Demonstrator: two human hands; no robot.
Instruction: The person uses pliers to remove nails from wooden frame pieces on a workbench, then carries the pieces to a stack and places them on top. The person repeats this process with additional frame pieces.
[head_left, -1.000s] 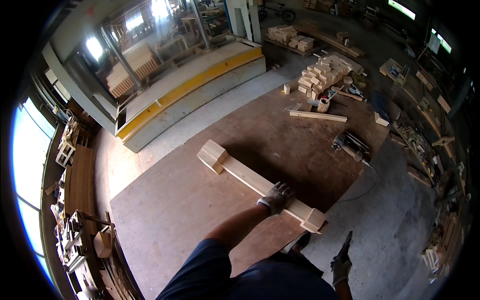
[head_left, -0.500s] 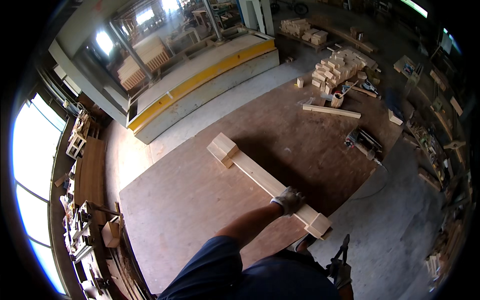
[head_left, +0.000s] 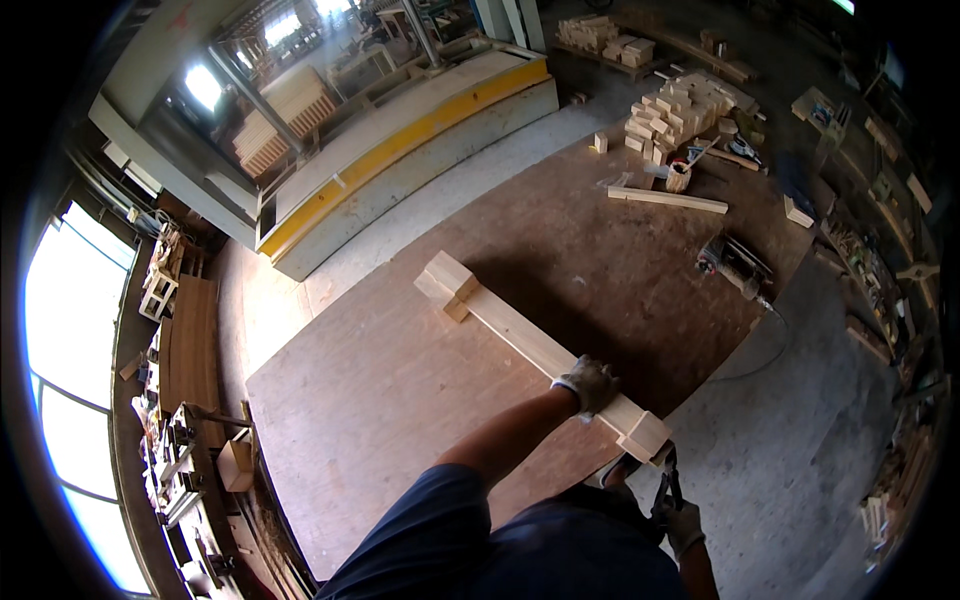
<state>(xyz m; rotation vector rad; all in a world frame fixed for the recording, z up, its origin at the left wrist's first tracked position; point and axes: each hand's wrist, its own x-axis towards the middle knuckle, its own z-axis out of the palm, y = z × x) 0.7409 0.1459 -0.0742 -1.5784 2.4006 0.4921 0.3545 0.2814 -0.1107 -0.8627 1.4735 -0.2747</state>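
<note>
A long pale wooden beam (head_left: 525,338) with a thick block (head_left: 447,284) at its far end and a smaller block (head_left: 643,437) at its near end lies across the brown work table. My left hand (head_left: 588,385), in a light glove, is closed over the beam toward its near end. At the lower right, my gloved right hand (head_left: 684,526) grips the handles of dark pliers (head_left: 668,486). The pliers' head reaches up to the near end of the beam; whether the jaws touch it is hard to tell.
Cut wood blocks (head_left: 672,115) are stacked at the table's far right. Closer stand a loose wooden strip (head_left: 668,200), a brush pot (head_left: 678,178) and a power tool (head_left: 735,266) with a cord. A yellow-edged machine (head_left: 400,140) stands beyond the table.
My right hand has brought the pliers up and left to the near end of the beam. The left hand keeps its hold, and the view has shifted slightly.
</note>
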